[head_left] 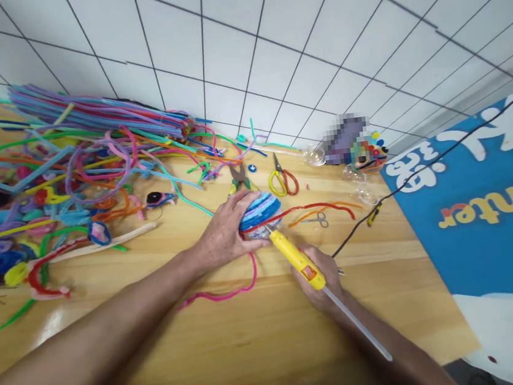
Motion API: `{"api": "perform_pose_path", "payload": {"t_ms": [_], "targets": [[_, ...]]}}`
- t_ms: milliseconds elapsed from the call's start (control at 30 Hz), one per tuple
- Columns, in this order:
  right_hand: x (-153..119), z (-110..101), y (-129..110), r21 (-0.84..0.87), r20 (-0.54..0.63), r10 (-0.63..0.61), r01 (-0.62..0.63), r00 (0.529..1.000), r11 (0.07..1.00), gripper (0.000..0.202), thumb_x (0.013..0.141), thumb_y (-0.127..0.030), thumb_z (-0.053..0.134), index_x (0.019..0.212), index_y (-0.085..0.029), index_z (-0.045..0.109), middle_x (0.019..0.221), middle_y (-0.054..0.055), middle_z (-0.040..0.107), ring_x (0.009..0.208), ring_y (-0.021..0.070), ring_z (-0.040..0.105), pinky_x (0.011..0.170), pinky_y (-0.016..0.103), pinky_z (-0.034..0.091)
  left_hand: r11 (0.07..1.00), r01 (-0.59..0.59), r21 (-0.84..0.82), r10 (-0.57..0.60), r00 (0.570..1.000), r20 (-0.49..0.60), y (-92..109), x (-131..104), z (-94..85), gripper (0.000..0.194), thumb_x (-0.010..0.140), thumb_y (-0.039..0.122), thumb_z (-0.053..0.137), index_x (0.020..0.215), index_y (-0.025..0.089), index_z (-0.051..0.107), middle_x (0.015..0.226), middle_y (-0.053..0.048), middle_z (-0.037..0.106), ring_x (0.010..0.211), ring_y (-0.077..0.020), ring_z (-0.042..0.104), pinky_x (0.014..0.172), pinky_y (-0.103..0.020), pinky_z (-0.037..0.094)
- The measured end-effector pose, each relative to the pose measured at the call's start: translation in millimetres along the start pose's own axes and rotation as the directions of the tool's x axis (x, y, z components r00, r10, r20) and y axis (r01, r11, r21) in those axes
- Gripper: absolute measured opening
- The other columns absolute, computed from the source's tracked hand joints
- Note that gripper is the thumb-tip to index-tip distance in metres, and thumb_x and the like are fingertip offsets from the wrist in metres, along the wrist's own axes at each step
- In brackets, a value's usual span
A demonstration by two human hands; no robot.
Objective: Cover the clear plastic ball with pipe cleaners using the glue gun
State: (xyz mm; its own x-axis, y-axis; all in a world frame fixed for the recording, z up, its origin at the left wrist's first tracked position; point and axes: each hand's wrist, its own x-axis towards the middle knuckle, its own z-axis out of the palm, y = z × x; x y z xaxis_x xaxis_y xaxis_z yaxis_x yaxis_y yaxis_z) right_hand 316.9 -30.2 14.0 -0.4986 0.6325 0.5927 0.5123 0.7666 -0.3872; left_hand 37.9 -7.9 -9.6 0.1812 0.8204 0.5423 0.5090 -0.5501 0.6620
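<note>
My left hand (pixel 221 233) is wrapped round the left side of a ball (pixel 261 209) covered with blue, lilac and pink fuzzy stems. In my right hand (pixel 319 278) is a yellow glue gun (pixel 294 255), its metal tip touching or very near the lower right of the ball. A clear glue stick (pixel 357 323) sticks out of the gun's back end. Across the ball runs a red fuzzy stem (pixel 327 205), its free end reaching right over the table. A pink stem (pixel 231 295) lies in a curve below the ball.
Pliers (pixel 238 175) and red-yellow scissors (pixel 283 180) lie behind the ball, small scissors (pixel 319 218) to its right. Many coloured stems (pixel 104 120) are heaped at the left. A black cable (pixel 361 220) crosses the right side, near a blue printed board (pixel 480 204).
</note>
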Motion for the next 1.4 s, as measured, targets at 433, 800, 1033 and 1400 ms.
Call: {"api": "perform_pose_path", "payload": {"t_ms": [433,800,1033,1400], "targets": [[-3,-4,1,-0.006,-0.036,0.113,-0.113,0.993,0.994,0.016,0.1,-0.022,0.069,0.115,-0.025,0.071,0.08,-0.001,0.075,0.059,0.0162,0.068,0.058,0.028,0.056,1.0,0.02,-0.004,-0.02,1.0,0.018,2,1,-1.8,0.11,0.079,0.04,0.099,0.168,0.033,0.035,0.162,-0.016,0.054,0.155,-0.0401,0.054,0.128,-0.062,0.05],[-9,0,3,0.01,-0.038,0.16,-0.16,0.986,0.987,0.018,0.098,-0.029,0.072,0.116,-0.026,0.073,0.078,0.0,0.076,0.06,0.0191,0.07,0.058,0.03,0.059,1.0,-0.001,0.0,0.001,1.0,0.006,1,2,-2.4,0.107,0.08,0.041,0.097,0.168,0.032,0.036,0.161,-0.017,0.054,0.153,-0.0405,0.055,0.126,-0.063,0.051],[-4,-3,2,0.039,-0.04,0.138,-0.137,0.99,0.99,0.02,0.1,-0.024,0.07,0.12,-0.026,0.071,0.086,0.0,0.077,0.063,0.017,0.07,0.059,0.029,0.058,0.999,0.002,0.032,-0.002,1.0,0.004,-1,2,-3.6,0.109,0.077,0.044,0.099,0.167,0.033,0.038,0.16,-0.016,0.055,0.151,-0.0408,0.056,0.126,-0.066,0.049],[1,-3,0,0.029,0.025,0.019,-0.02,1.0,0.999,0.025,0.101,-0.021,0.066,0.125,-0.025,0.068,0.092,0.002,0.08,0.072,0.0175,0.075,0.068,0.029,0.062,0.999,-0.025,0.043,0.024,0.999,0.029,-7,1,-6.9,0.111,0.08,0.063,0.094,0.167,0.032,0.034,0.163,-0.017,0.053,0.153,-0.0405,0.054,0.13,-0.064,0.045]]}}
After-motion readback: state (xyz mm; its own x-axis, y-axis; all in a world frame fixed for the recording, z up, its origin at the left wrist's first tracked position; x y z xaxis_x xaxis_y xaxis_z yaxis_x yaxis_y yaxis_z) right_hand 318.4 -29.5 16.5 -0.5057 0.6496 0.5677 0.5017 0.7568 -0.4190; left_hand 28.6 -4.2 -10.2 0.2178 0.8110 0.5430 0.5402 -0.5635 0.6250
